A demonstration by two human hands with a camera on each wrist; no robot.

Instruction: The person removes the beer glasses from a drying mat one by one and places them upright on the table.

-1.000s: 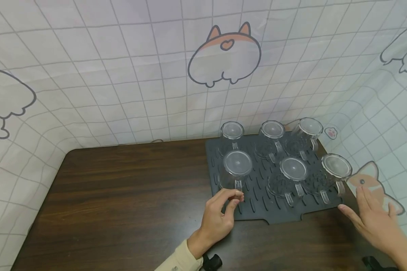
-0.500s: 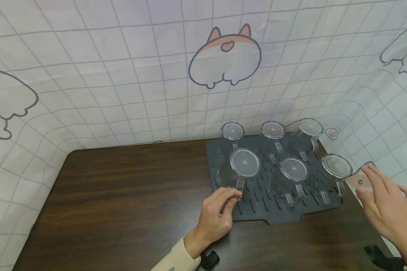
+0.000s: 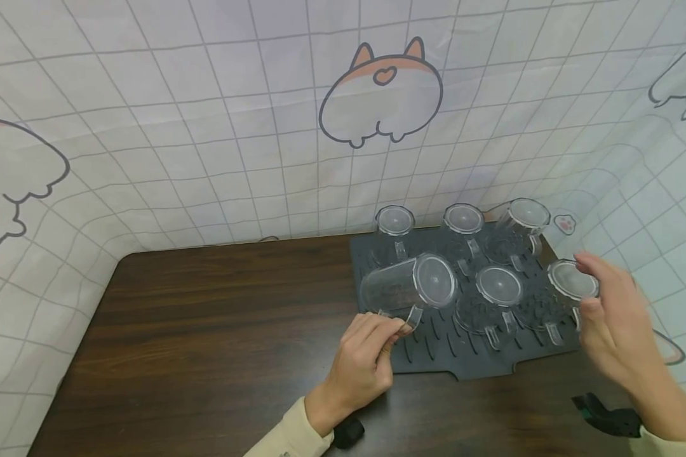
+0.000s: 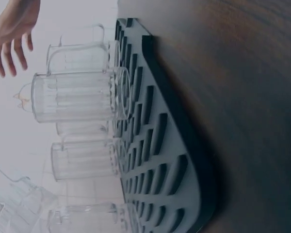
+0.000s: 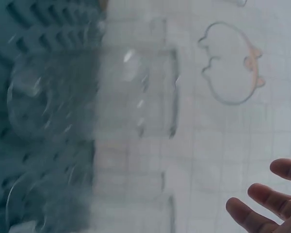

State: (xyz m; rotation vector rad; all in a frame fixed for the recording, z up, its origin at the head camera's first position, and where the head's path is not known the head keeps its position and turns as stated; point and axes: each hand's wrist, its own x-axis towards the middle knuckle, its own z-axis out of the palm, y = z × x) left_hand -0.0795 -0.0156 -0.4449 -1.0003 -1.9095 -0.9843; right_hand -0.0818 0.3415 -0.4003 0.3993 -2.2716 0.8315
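My left hand (image 3: 363, 362) pinches the handle of a clear glass mug (image 3: 391, 284), which is tilted with its base toward the right, above the front left of a dark ribbed drying mat (image 3: 457, 365). In the left wrist view that tilted mug (image 4: 26, 204) shows at the lower left corner. My right hand (image 3: 623, 324) is held apart from the mugs, beside the front right upside-down mug (image 3: 571, 279) and partly covering it. Its fingers (image 5: 250, 218) are spread and hold nothing. In the right wrist view a mug (image 5: 102, 92) looks blurred.
Upside-down glass mugs fill the rest of the mat: a front middle one (image 3: 498, 287) and a back row with left (image 3: 394, 222), middle (image 3: 463, 219) and right (image 3: 527, 216) mugs. Brown wooden table (image 3: 206, 343) extends left. A tiled-print curtain (image 3: 234, 158) stands behind and at the right.
The left mug has tipped from upside down to leaning, its base swinging right. My right hand first moved right and up, then came left toward the front right mug.
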